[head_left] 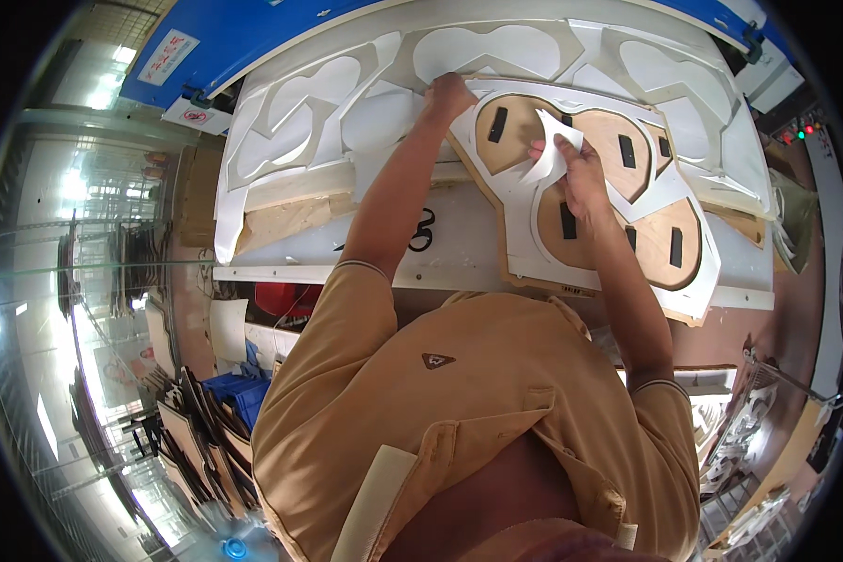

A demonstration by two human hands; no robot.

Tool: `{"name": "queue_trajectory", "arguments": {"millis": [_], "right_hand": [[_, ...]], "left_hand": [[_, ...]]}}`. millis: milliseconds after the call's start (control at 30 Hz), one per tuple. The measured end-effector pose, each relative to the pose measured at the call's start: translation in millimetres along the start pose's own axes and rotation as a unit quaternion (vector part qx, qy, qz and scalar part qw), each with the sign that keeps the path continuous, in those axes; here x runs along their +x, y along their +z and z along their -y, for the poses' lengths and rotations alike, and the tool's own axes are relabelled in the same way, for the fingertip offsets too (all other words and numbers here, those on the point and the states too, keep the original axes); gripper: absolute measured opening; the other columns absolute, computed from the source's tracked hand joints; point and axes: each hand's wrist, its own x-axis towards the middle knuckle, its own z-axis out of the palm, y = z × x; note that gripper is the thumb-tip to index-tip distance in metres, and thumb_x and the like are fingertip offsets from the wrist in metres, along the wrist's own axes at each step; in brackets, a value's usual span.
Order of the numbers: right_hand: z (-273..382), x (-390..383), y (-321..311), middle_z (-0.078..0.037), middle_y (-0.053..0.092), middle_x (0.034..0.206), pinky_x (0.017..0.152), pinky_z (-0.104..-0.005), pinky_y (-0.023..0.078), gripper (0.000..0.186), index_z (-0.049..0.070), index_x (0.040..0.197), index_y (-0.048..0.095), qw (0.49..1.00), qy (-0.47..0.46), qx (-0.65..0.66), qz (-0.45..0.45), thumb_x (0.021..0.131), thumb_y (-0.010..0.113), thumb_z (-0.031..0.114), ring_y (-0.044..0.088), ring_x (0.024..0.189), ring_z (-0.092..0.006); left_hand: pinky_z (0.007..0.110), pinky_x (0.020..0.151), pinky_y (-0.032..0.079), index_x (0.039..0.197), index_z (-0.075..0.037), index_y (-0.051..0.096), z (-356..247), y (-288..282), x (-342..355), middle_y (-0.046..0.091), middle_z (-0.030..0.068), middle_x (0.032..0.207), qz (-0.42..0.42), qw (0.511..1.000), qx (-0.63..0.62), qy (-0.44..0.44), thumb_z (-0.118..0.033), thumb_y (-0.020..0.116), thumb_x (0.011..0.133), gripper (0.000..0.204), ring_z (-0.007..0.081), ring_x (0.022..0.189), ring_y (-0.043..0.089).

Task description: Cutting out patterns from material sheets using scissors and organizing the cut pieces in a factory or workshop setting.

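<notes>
My left hand grips the upper left corner of a wooden template board with a white sheet on it, cut around shaped openings. Its fingertips are partly hidden. My right hand pinches a curled white cut piece over the board, thumb on top. The tan wooden shapes in the openings carry several black strips. Behind and beside the board lie white cut sheets with similar shapes. Black scissors rest on the worktable left of the board.
A blue machine beam with clamps spans the back. Below the table's front rail are a red object and blue bins. Stacked boards stand at lower left, a metal rack at right, hanging sheets beside the table.
</notes>
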Motion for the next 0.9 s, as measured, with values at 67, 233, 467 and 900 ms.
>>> {"name": "queue_trajectory", "arguments": {"millis": [67, 233, 467, 900], "right_hand": [[-2, 3, -7, -0.018, 0.073, 0.105, 0.082, -0.0308, 0.061, 0.033, -0.005, 0.13, 0.046, 1.0, -0.004, 0.007, -0.004, 0.104, 0.054, 0.013, 0.074, 0.093, -0.0244], [0, 4, 2, -0.017, 0.073, 0.107, 0.083, -0.0311, 0.061, 0.033, -0.005, 0.131, 0.045, 1.0, 0.015, -0.012, 0.013, 0.105, 0.052, 0.014, 0.074, 0.093, -0.0239], [11, -2, -15, -0.016, 0.072, 0.112, 0.083, -0.0299, 0.06, 0.034, -0.005, 0.132, 0.044, 1.0, 0.018, -0.012, -0.021, 0.106, 0.051, 0.015, 0.073, 0.095, -0.0226], [-14, 16, -27, -0.012, 0.069, 0.106, 0.074, -0.0289, 0.057, 0.031, -0.004, 0.125, 0.056, 0.987, -0.023, 0.161, 0.004, 0.101, 0.059, 0.015, 0.067, 0.091, -0.0183]], "left_hand": [[0.04, 0.075, 0.056, 0.093, 0.008, 0.073, -4, -2, -3, 0.073, 0.0227, 0.091, -0.009, 0.999, 0.001, 0.032, -0.033, 0.079, 0.068, 0.048, 0.0362, 0.079, 0.07], [0.039, 0.07, 0.054, 0.092, 0.007, 0.073, -10, -13, -6, 0.072, 0.0216, 0.086, 0.014, 0.999, 0.022, 0.028, -0.029, 0.077, 0.069, 0.043, 0.0358, 0.074, 0.067], [0.04, 0.069, 0.052, 0.09, 0.002, 0.071, -22, -33, -25, 0.07, 0.017, 0.08, -0.031, 0.99, -0.14, 0.0, -0.024, 0.07, 0.075, 0.03, 0.0339, 0.073, 0.065], [0.037, 0.077, 0.051, 0.099, -0.004, 0.068, -133, -28, -143, 0.07, 0.0083, 0.094, -0.05, 0.89, -0.224, 0.394, -0.017, 0.068, 0.087, 0.018, 0.0259, 0.085, 0.064]]}}
